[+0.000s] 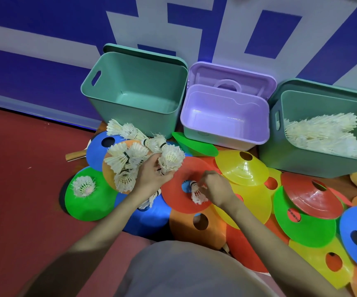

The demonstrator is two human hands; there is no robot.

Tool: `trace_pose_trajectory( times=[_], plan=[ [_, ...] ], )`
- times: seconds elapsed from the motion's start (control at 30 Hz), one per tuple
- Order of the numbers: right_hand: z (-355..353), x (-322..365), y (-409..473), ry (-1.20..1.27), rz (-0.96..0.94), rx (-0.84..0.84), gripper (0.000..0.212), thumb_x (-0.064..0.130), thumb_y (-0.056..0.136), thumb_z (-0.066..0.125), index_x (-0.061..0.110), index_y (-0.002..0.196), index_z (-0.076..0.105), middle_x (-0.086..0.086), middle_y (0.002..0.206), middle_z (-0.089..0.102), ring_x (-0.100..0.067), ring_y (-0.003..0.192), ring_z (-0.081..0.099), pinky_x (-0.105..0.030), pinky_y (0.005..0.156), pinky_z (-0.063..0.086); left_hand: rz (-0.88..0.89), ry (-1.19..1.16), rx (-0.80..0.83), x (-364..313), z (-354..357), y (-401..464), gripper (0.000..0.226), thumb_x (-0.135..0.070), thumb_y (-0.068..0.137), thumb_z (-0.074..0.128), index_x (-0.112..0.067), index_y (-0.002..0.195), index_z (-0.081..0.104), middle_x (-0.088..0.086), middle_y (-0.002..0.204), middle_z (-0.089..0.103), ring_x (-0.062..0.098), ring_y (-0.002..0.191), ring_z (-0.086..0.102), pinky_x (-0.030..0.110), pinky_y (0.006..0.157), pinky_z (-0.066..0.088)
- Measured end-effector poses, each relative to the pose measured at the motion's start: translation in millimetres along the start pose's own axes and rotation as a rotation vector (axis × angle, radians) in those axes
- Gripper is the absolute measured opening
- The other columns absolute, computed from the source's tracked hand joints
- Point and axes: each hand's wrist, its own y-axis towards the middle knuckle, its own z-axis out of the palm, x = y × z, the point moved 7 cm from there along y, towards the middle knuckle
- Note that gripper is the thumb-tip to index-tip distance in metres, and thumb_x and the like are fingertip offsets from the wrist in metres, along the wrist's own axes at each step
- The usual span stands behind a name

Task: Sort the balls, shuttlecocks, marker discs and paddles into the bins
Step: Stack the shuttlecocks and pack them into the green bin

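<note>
Shuttlecock, white-feathered, lies on a red marker disc near the disc's central hole; its cork end points up and away toward the bins, its feather skirt toward the person, so the long axis runs roughly from near to far. The right hand pinches it from the right side, fingers curled narrowly around the upper part. The left hand grips a bunch of shuttlecocks, fingers wrapped round the cork ends; the skirts fan outward to the left, upward and to the right. A single shuttlecock rests on a green disc at the left edge of the pile, its open skirt facing the camera.

Marker discs in red, yellow, blue, orange and green overlap one another across the red floor, from the left-hand green disc to the right edge of the view. A wooden paddle handle projects leftward from beneath a blue disc.

Three bins stand against the blue-and-white wall: the left teal bin and the purple bin, lid raised behind it, both show bare interiors; the right teal bin holds a heap of shuttlecocks. The floor to the left of the pile is open.
</note>
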Motion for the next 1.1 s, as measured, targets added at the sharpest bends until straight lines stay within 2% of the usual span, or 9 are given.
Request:
trace_pose_trajectory(
  times=[0.1, 0.2, 0.33, 0.43, 0.63, 0.77, 0.87, 0.97, 1.1],
  plan=[
    [-14, -6, -1, 0.078, 0.079, -0.134, 0.017, 0.015, 0.087, 0.053, 0.015, 0.094, 0.068, -0.005, 0.098, 0.062, -0.027, 0.092, 0.06, -0.033, 0.065, 0.046, 0.017, 0.061, -0.016, -2, -2, 2, 0.038, -0.012, 0.075, 0.08, -0.023, 0.104, 0.058, -0.009, 0.094, 0.066, 0.007, 0.089, 0.063, 0.019, 0.078, 0.05],
    [-61, -11, -14, 0.402, 0.156, -0.474, 0.01, 0.018, 0.092, 0.055, 0.012, 0.091, 0.063, -0.004, 0.085, 0.061, -0.022, 0.075, 0.057, -0.028, 0.058, 0.034, 0.079, 0.179, -0.054, -11, -7, 2, 0.041, -0.02, 0.073, 0.08, -0.023, 0.107, 0.057, -0.007, 0.095, 0.064, 0.011, 0.087, 0.061, 0.029, 0.079, 0.049],
    [-127, -4, -31, 0.821, 0.15, -0.844, 0.014, 0.015, 0.095, 0.055, 0.01, 0.083, 0.057, 0.001, 0.066, 0.054, -0.008, 0.06, 0.045, -0.021, 0.055, 0.036, 0.163, 0.308, -0.093, -13, -12, 4, 0.054, -0.02, 0.073, 0.08, -0.011, 0.121, 0.059, 0.001, 0.109, 0.066, 0.02, 0.096, 0.061, 0.032, 0.082, 0.049],
    [-138, 9, -20, 0.994, 0.09, -0.757, 0.011, 0.01, 0.093, 0.058, 0.013, 0.082, 0.06, 0.008, 0.063, 0.049, -0.002, 0.059, 0.043, -0.015, 0.056, 0.037, 0.184, 0.303, -0.083, -16, -13, 4, 0.052, -0.019, 0.074, 0.08, -0.011, 0.121, 0.058, 0.001, 0.109, 0.066, 0.017, 0.094, 0.06, 0.027, 0.08, 0.047],
    [-107, 35, 13, 0.869, 0.1, -0.511, 0.013, 0.012, 0.088, 0.063, 0.016, 0.076, 0.064, 0.014, 0.056, 0.051, 0.0, 0.052, 0.046, -0.021, 0.056, 0.038, 0.253, 0.235, -0.07, -28, -19, 1, 0.045, -0.026, 0.073, 0.08, -0.02, 0.114, 0.061, -0.008, 0.098, 0.067, 0.01, 0.088, 0.064, 0.036, 0.077, 0.054],
    [-115, 56, 26, 0.802, 0.017, -0.522, 0.011, 0.019, 0.089, 0.065, 0.013, 0.087, 0.073, 0.003, 0.07, 0.063, -0.003, 0.063, 0.054, -0.022, 0.062, 0.041, 0.261, 0.221, -0.157, -30, -40, 0, 0.041, -0.023, 0.072, 0.082, -0.015, 0.107, 0.063, -0.003, 0.093, 0.069, 0.017, 0.083, 0.064, 0.04, 0.075, 0.053],
    [-118, 69, 29, 0.901, -0.004, -0.53, 0.028, 0.031, 0.097, 0.049, 0.013, 0.108, 0.067, 0.002, 0.091, 0.066, -0.012, 0.081, 0.062, -0.024, 0.073, 0.047, 0.182, 0.133, -0.224, -20, -59, -3, 0.042, -0.026, 0.069, 0.082, -0.017, 0.105, 0.062, -0.004, 0.093, 0.07, 0.018, 0.086, 0.066, 0.042, 0.079, 0.054],
    [-93, 68, 31, 0.994, 0.101, -0.515, 0.018, 0.025, 0.099, 0.046, 0.015, 0.092, 0.059, 0.004, 0.072, 0.06, -0.013, 0.065, 0.057, -0.035, 0.066, 0.046, 0.136, 0.036, -0.303, -11, -77, -10, 0.049, -0.039, 0.065, 0.076, -0.015, 0.106, 0.063, -0.005, 0.093, 0.07, 0.018, 0.088, 0.068, 0.042, 0.082, 0.056],
    [-35, 79, 38, 0.799, 0.093, -0.154, 0.008, 0.016, 0.086, 0.061, 0.019, 0.08, 0.058, 0.008, 0.066, 0.057, -0.011, 0.06, 0.053, -0.032, 0.064, 0.045, 0.096, 0.01, -0.333, -2, -89, -18, 0.04, -0.02, 0.071, 0.081, -0.011, 0.106, 0.064, -0.01, 0.089, 0.068, 0.014, 0.084, 0.068, 0.043, 0.08, 0.057]
  ],
)
